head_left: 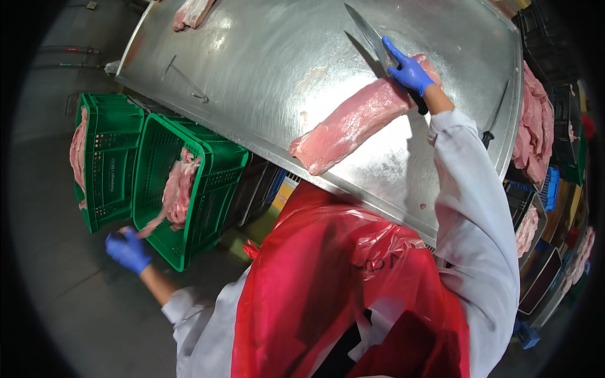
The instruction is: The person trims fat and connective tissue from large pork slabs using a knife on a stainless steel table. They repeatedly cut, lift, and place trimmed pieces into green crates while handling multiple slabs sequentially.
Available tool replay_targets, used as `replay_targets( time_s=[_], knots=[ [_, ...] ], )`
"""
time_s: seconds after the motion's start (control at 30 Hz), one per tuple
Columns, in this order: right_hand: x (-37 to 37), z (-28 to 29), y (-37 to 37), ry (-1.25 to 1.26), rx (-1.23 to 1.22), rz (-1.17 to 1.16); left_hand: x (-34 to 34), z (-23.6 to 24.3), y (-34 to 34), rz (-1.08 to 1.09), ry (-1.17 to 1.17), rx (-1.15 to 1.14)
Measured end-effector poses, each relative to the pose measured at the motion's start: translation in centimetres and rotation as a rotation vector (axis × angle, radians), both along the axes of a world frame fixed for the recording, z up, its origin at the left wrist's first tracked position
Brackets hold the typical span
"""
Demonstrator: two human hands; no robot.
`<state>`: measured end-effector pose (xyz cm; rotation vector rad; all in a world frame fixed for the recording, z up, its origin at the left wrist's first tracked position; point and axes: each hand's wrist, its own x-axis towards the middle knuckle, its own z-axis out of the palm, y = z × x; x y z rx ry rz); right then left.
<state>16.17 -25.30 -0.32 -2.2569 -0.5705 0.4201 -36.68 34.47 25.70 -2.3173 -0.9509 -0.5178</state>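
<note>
In my right hand [409, 74], gloved blue, is a long knife [364, 28], gripped with the index finger stretched along the blade. That hand is over the upper end of a pork loin [343, 123] lying diagonally on the steel table [246, 57]. My left hand [126, 251], also gloved, is low at the left, pinching a thin strip of meat [151, 225] that trails over the rim of a green crate [214, 214] with meat trimmings [179, 189] inside.
A second green crate [110, 157] with meat stands at the left. A metal hook [189, 82], a second knife [498, 113] and other meat pieces [192, 11] lie on the table. Crates, some heaped with meat [534, 120], line the right side. A concrete floor [75, 283] shows below.
</note>
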Motion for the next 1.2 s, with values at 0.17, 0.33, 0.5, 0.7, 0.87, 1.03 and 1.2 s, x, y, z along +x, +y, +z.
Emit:
replay_targets(
  time_s=[0.17,0.33,0.5,0.7,0.87,1.03,1.2],
  knots=[
    [0.4,-4.3,-0.4,-0.116,-0.057,-0.039,18.0,-16.4,-25.8,-0.942,0.085,-0.664],
    [-3.4,-4.2,-4.6,-0.185,-0.082,-0.212,25.2,-25.1,-38.8,-1.038,0.201,-0.833],
    [-11.8,-3.5,-9.6,-0.205,-0.028,-0.468,30.3,-28.9,-40.4,-1.076,0.259,-0.774],
    [-20.3,-0.7,-9.9,-0.071,-0.059,-0.781,33.4,-29.6,-39.9,-1.108,0.152,-0.899],
    [-21.4,2.7,-5.1,-0.051,-0.02,-0.637,32.3,-31.1,-39.4,-0.984,-0.161,-1.291],
    [-18.5,4.3,2.2,-0.055,-0.25,-0.107,32.1,-32.5,-38.8,-0.973,-0.285,-1.501],
    [-19.6,4.3,1.3,0.039,-0.422,0.107,31.4,-32.4,-38.8,-0.936,-0.323,-1.582]
  ],
)
